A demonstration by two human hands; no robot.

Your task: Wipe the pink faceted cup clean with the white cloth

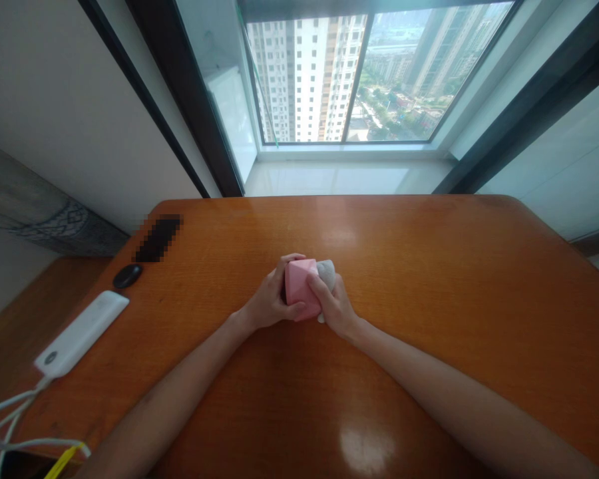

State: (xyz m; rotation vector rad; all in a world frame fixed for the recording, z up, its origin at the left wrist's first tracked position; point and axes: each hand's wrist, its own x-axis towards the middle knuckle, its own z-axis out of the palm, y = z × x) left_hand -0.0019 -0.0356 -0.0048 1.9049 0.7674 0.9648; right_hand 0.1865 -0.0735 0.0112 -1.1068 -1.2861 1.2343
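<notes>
Both of my hands meet at the middle of the orange-brown wooden table (429, 279). My left hand (272, 296) grips the left side of a pink faceted block (298, 289), its fingers curled around the far edge. My right hand (333, 305) presses on the block's right side, with its fingers lying across the front. Tucked behind and beneath that hand is a soft grey bundle, perhaps cloth (326, 273), and a small white bit shows below it. Much of the bundle is hidden.
Toward the table's left edge lie a white power bank (80, 332) with white cables (14, 419), a black oval object (127, 275) and a pixelated dark rectangle (157, 238). A yellow strap (62, 462) shows at bottom left. A large window (344, 80) stands beyond the far edge.
</notes>
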